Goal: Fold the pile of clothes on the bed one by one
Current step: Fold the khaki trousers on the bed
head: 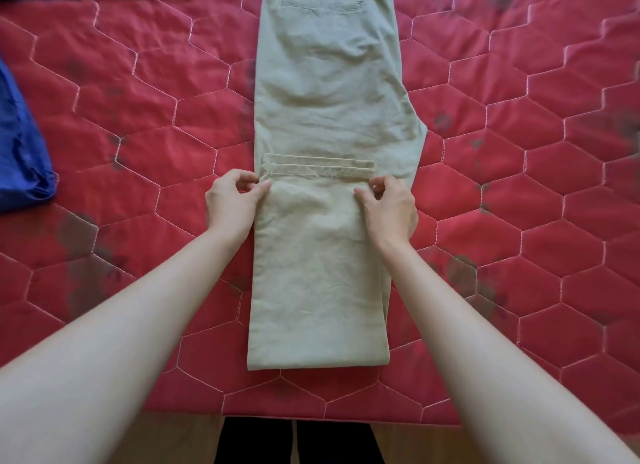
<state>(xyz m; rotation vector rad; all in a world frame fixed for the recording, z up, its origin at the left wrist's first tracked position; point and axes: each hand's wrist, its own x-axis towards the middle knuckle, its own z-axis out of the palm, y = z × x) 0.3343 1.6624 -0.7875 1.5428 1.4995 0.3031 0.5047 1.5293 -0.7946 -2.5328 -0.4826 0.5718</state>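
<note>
- Khaki trousers lengthwise on red quilted bedspread, legs doubled back.
- Left hand, right hand pinching hem corners.
- Soft, light, limp; best gripped at hem corners.

Khaki trousers: matt creased cloth. Red bedspread: quilted, slight sheen.

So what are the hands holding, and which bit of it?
Both the left hand and right hand pinch the beige trousers at the side edges of the folded-up leg end, near the hems.

No readable text, labels, numbers (none anywhere)
</note>
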